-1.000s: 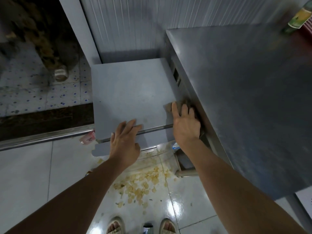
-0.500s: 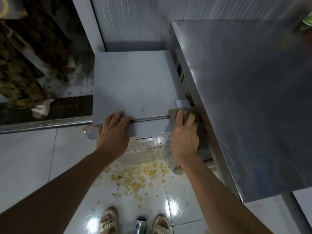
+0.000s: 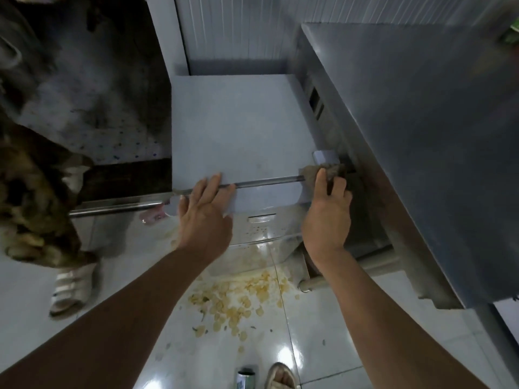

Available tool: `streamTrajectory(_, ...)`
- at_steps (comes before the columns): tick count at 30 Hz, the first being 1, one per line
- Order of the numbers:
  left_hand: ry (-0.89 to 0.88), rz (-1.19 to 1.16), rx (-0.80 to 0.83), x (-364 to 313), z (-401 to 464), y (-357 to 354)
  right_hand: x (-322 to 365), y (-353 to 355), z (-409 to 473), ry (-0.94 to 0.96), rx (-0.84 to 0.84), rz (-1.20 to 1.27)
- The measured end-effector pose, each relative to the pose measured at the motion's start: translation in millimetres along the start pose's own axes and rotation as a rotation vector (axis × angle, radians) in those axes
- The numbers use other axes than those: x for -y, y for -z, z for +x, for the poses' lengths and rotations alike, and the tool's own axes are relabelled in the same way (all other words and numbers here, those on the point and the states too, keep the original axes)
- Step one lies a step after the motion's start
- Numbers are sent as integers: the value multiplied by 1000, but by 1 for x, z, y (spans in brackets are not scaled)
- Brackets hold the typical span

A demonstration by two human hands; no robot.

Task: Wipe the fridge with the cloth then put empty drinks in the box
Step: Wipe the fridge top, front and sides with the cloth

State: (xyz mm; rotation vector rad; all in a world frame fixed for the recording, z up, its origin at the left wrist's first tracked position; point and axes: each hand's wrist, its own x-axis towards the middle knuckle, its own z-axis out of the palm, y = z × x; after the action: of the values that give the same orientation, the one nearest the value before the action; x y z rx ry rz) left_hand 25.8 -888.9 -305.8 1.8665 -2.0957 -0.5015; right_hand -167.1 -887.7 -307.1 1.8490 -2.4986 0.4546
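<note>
A low grey fridge stands against the wall, seen from above. My right hand presses a brownish cloth against the fridge's front right corner, fingers curled over the cloth. My left hand rests with straight fingers on the fridge's front edge, across the metal handle bar. A drink can stands on the floor near my foot at the bottom of the view. No box is in view.
A steel table fills the right side, its edge close to the fridge. Spilled chips cover the white tiles in front of the fridge. Another person in patterned clothes and pale sandals stands at the left. A pink wrapper lies by the fridge's left corner.
My right hand has slid the cloth from the fridge top down onto its front right corner. The person at the left has stepped closer, onto the white tiles.
</note>
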Motion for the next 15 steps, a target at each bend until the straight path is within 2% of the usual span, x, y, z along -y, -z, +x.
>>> streamTrajectory(3, -72, -79, -14, 10, -1, 1, 26, -9, -18, 77, -67, 25)
streamTrajectory(6, -67, -182, -109, 31, -11, 6, 62, -25, -40, 179, -102, 60)
streamTrajectory(8, -81, -140, -169, 44, -18, 6, 73, -25, -47, 227, -99, 85)
streamTrajectory(11, -120, -94, -205, 57, -21, 1, 50, -19, -41, 311, -69, 62)
streamTrajectory(15, -178, -200, -304, 62, -24, -15, -9, -15, -22, 116, -120, 22)
